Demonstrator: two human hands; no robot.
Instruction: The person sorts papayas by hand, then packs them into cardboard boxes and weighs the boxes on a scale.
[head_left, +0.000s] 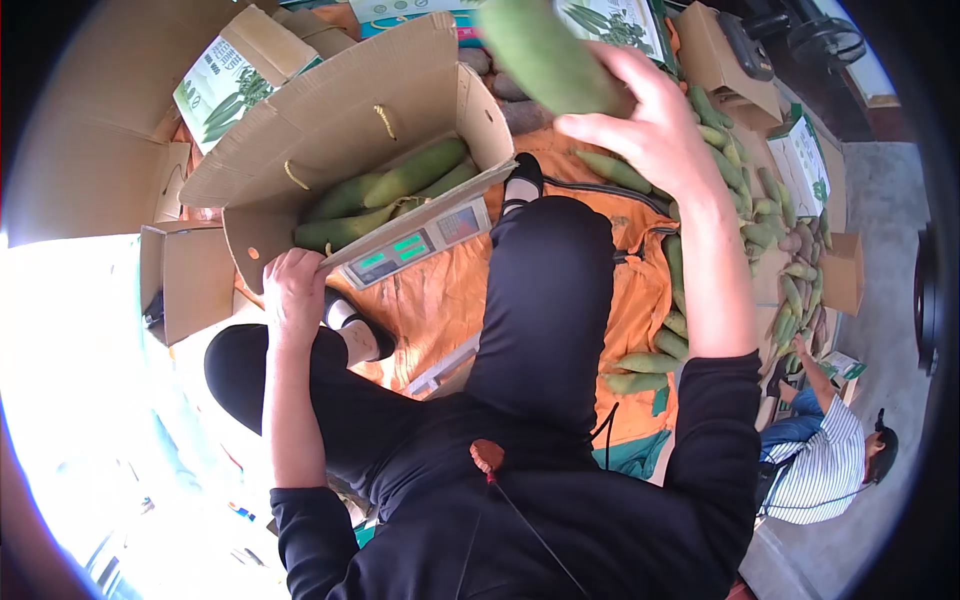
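Observation:
My right hand (650,125) is raised at the upper right, its fingers wrapped round the end of a large green radish-like vegetable (545,60), blurred at its far end. On the left, my left hand (295,285) grips the near edge of an open cardboard box (330,120). Inside that box lie several long green vegetables (400,180), and two yellow cord loops show on its raised flap. A scale display (400,255) with green digits shows just below the box's near side.
An orange cloth (560,160) spreads under my legs. Green vegetables (780,220) are heaped at the right. Printed cartons (235,85) stand at the upper left. A person in a striped shirt (825,460) is at the lower right, one arm reaching toward the heap.

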